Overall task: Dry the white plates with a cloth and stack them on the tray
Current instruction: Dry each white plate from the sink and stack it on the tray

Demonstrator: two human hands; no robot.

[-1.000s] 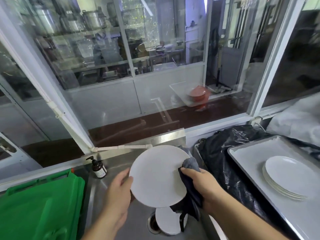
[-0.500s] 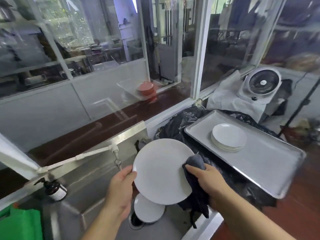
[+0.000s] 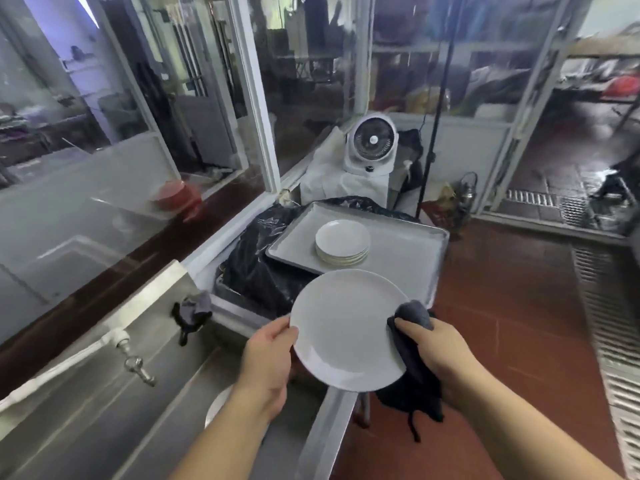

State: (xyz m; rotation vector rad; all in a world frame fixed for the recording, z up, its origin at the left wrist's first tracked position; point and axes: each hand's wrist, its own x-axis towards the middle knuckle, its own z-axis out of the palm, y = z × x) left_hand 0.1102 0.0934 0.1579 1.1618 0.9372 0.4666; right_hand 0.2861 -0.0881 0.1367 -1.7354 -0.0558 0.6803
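Head view: left hand (image 3: 268, 358) grips the white plate (image 3: 346, 329) by its rim; right hand (image 3: 438, 351) pinches the opposite rim through the dark cloth (image 3: 412, 372), short of the tray's (image 3: 408, 271) near edge.
Stack (image 3: 343, 241): mid-tray.
Handling: stiff, breakable, likely slick; hold by rims.

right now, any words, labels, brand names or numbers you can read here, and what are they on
None can be read.
The fan: a small mark on its white base, too blurred to read.
The held plate, the stacked plates, the tray and the cloth: no print visible.
The items behind the glass: too blurred to tell.
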